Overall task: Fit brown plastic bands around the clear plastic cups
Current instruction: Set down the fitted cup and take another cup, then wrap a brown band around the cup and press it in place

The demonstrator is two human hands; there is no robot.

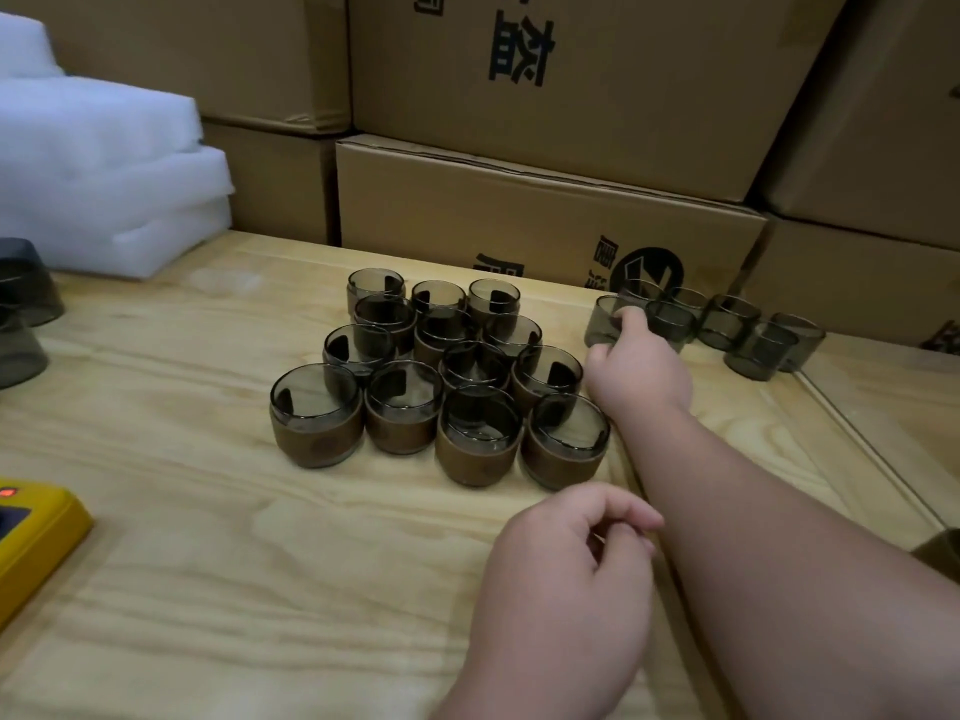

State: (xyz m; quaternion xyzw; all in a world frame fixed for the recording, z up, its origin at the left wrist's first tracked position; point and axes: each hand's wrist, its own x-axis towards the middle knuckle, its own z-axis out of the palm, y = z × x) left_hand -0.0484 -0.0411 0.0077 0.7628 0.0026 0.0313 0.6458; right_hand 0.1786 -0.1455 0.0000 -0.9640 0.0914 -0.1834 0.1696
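Nearest the camera, the left hand [566,579] hangs above the wooden table [260,563] with its fingers loosely curled and nothing in them, just near of the banded group. At the near left edge lies a yellow device [36,532] with a small red light. Farther in, at the middle of the table, stand the banded cups [441,376], packed rim to rim in rows, each upright and wearing a brown band [317,433] around its lower body. The right arm stretches past the right side of this group, and the right hand [636,366] reaches the bare cups [727,324], a loose cluster at the far right just before the cardboard boxes [545,210]. Its fingertips are at the rim of the leftmost bare cup [602,319]; they appear to pinch that rim, though the grip is partly hidden. The right hand is plainly the nearer one to that cup, which stands upright, far and a little left of the knuckles. A lift straight up looks open; the banded cups sit close on the left, and the table's right edge runs near the arm. No loose bands are in view. White foam [104,174] is stacked at the far left.
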